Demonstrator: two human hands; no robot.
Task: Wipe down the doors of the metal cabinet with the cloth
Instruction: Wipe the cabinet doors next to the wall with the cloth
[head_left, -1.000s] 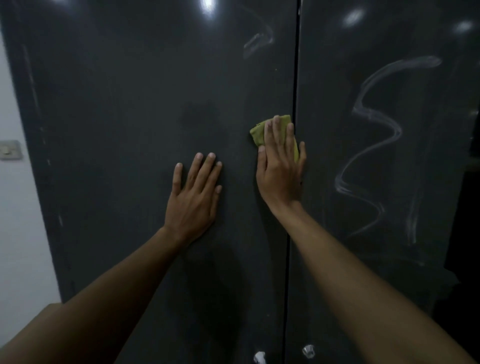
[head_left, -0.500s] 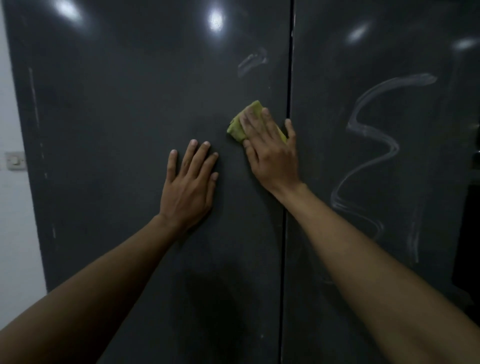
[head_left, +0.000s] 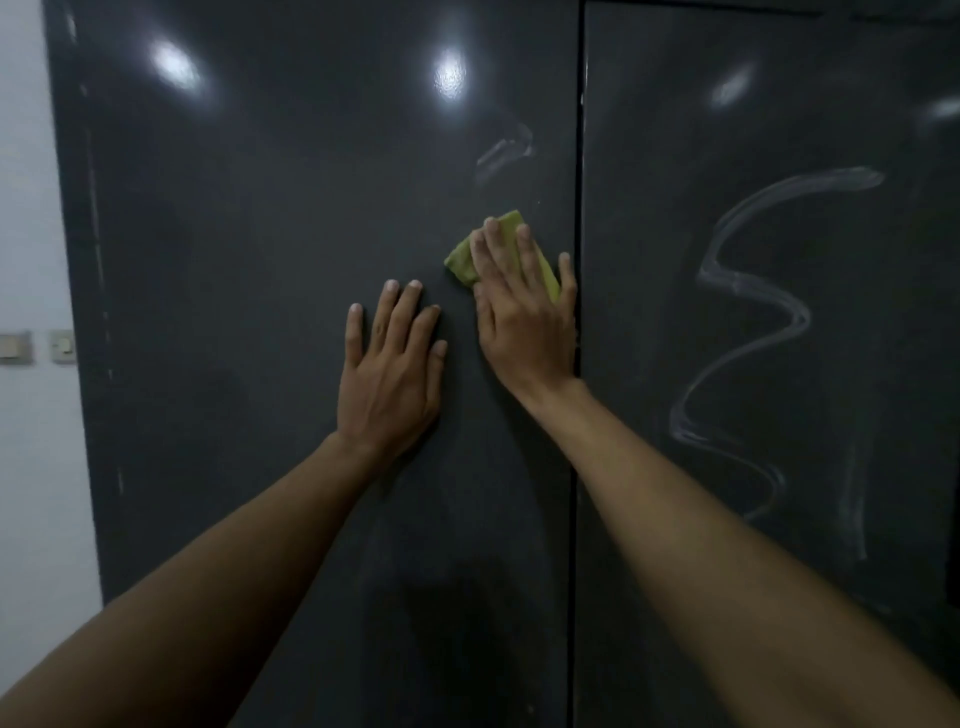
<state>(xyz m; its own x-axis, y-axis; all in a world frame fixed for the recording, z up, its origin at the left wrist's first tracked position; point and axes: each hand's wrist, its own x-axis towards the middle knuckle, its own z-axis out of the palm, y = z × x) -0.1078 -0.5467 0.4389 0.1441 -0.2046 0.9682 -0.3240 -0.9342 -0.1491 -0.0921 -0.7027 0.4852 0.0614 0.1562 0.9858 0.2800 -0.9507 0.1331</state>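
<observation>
Against left door (head_left: 260, 364), right hand (head_left: 524, 322) presses cloth (head_left: 460, 262) flat beside centre seam (head_left: 577, 156), fingers (head_left: 525, 260) straight, no clamped grip: palm pressure for wiping. Left hand (head_left: 389, 384) flat alongside, empty, probably steadying door. Right door (head_left: 883, 364) streaks (head_left: 706, 270) unwiped.

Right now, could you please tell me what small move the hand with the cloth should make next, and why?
Probably slide the right hand and the green cloth straight up the left door: a whitish smear sits just above the cloth, nearer than the long squiggle on the right door. The left hand lies flat on the same door.
</observation>
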